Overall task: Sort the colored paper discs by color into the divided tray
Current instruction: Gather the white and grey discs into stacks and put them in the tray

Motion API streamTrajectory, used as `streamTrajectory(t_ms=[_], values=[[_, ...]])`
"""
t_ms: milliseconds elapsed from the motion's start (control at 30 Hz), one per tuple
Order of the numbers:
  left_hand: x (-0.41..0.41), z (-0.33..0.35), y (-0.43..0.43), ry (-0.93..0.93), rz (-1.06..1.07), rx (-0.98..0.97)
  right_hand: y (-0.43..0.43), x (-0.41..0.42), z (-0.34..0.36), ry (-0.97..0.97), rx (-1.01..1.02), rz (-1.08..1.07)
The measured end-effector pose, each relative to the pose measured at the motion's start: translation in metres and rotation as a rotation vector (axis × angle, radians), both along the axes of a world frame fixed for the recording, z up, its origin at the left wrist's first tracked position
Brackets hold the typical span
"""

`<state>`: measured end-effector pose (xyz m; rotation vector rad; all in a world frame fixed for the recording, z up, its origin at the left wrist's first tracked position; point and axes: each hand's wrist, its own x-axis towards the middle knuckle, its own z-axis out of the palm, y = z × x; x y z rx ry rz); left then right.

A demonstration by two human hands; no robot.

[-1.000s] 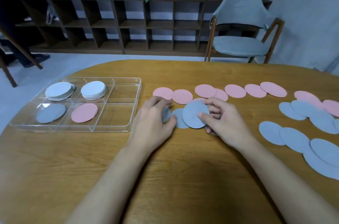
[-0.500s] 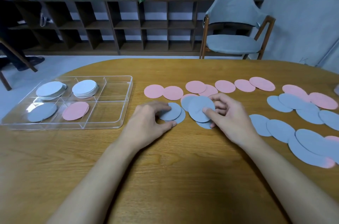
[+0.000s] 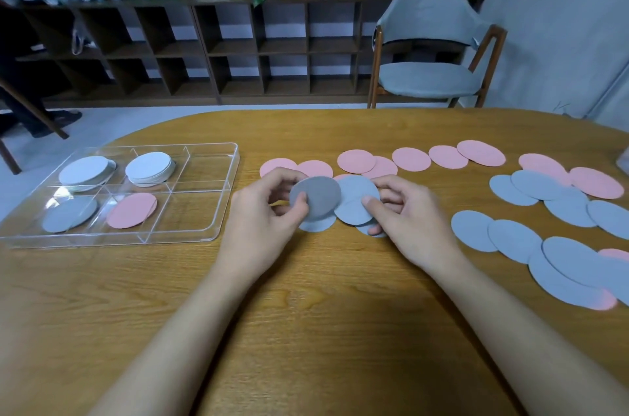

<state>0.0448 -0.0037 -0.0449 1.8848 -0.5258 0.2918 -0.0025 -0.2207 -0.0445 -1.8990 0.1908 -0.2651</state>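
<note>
Thumb of left hand pinches grey disc.

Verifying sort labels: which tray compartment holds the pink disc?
The near-row middle compartment of the tray, holding the pink disc. Its left neighbour holds a grey-blue disc; behind sit the far-left white stack and far-middle white stack.

The one camera rides on my head and looks forward and down over the bench. It sits close: my forearms enter from the bottom edge, and my left grip and right grip meet near mid-frame. The wide lens bows the bench's far edge. Leftward the view reaches the tray; higher up it takes in the shelf unit and chair beyond.
</note>
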Motion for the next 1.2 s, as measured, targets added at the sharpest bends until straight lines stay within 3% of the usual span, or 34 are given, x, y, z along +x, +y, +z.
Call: streamTrajectory(t_ms=[200,367,533,600,767,933,1100,1200], values=[[-0.005,0.000,-0.013,-0.002,-0.122,-0.065,0.000,0.003,0.000,0.089,0.069,0.042],[-0.003,-0.007,-0.019,-0.111,-0.101,0.016,0.002,0.004,0.005,0.138,0.374,0.112],[-0.002,-0.011,-0.018,-0.142,-0.114,0.159,0.002,0.005,0.007,0.136,0.523,0.166],[-0.003,-0.010,-0.018,-0.165,-0.124,0.209,0.001,0.005,0.004,0.118,0.452,0.189],[0.002,-0.010,-0.008,-0.199,-0.054,0.297,0.000,0.002,0.001,0.043,0.045,0.120],[0.008,-0.011,0.005,-0.035,0.021,0.531,-0.003,0.000,0.002,-0.009,-0.054,0.066],[0.011,-0.009,0.006,-0.044,0.013,0.607,-0.005,0.001,0.002,-0.025,-0.120,0.015],[0.009,-0.007,0.007,-0.036,-0.024,0.523,-0.006,0.002,0.001,-0.029,-0.141,-0.014]])
